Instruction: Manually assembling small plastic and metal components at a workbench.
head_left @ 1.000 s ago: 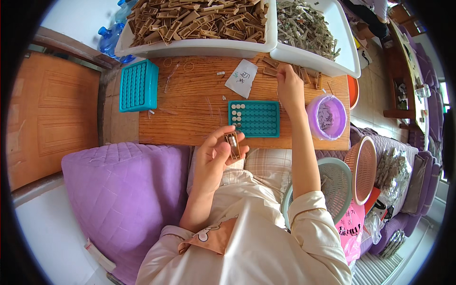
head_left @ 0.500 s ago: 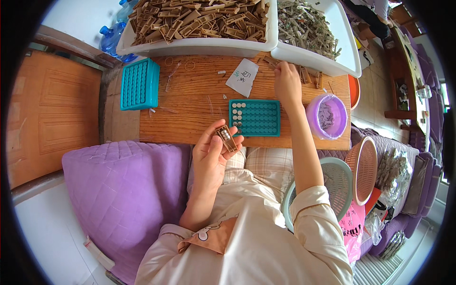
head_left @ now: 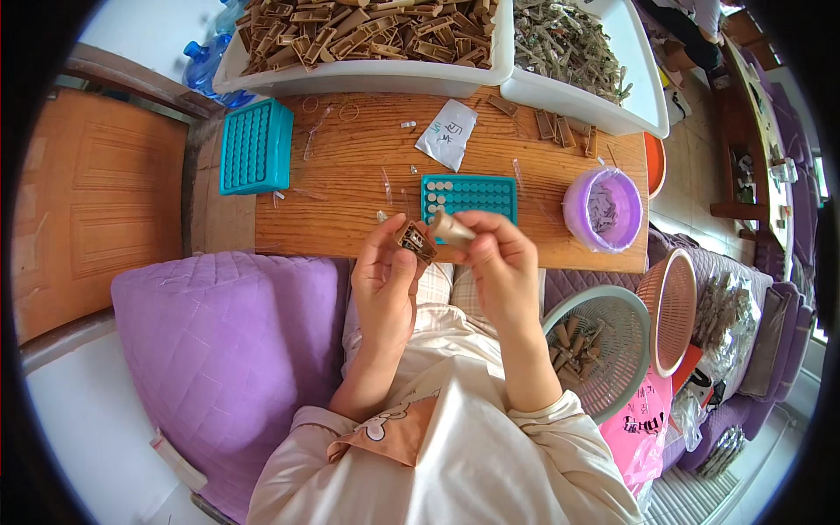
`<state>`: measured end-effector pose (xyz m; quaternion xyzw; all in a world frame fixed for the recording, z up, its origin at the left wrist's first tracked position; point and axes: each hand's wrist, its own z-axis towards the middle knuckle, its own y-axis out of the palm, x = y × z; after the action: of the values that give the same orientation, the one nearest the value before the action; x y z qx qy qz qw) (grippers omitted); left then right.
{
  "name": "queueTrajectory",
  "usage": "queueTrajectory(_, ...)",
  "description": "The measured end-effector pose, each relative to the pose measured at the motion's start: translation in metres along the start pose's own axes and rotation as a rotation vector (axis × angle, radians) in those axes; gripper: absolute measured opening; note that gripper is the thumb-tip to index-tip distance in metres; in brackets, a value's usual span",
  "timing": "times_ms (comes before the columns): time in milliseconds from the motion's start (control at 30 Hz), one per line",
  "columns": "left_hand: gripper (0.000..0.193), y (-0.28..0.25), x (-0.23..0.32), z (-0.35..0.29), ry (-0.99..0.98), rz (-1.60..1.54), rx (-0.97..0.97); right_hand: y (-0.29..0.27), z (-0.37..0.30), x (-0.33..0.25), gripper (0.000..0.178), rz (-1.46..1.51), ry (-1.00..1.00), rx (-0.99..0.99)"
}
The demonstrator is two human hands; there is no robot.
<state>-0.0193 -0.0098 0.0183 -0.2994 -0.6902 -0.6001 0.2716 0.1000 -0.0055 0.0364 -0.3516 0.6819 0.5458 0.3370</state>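
Observation:
My left hand (head_left: 385,284) holds a small brown wooden block (head_left: 416,241) up in front of me, near the table's front edge. My right hand (head_left: 497,262) pinches a second light brown wooden piece (head_left: 452,227) right beside the block, the two nearly touching. Just behind the hands a small teal grid tray (head_left: 473,195) lies on the wooden table (head_left: 350,197), with a few round pieces filling its left holes.
A larger teal grid tray (head_left: 255,146) sits at the table's left. White bins of wooden pieces (head_left: 367,39) and of thin sticks (head_left: 577,52) stand at the back. A purple bowl (head_left: 602,209), a white paper slip (head_left: 448,133), and two baskets (head_left: 612,346) are to the right. Purple cushion (head_left: 219,350) at left.
My right hand has come back from the far side of the table with a wooden piece and now meets my left hand, which still holds its block.

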Motion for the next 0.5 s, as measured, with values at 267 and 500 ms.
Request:
queueTrajectory(267, 0.034, 0.006, 0.003, -0.007, 0.019, 0.13, -0.09, 0.007, -0.022, 0.009, 0.023, -0.259, -0.123, 0.014)
queueTrajectory(500, 0.034, 0.012, -0.003, -0.012, 0.01, 0.144, -0.138, 0.001, -0.025, 0.031, 0.022, -0.112, -0.151, 0.098)
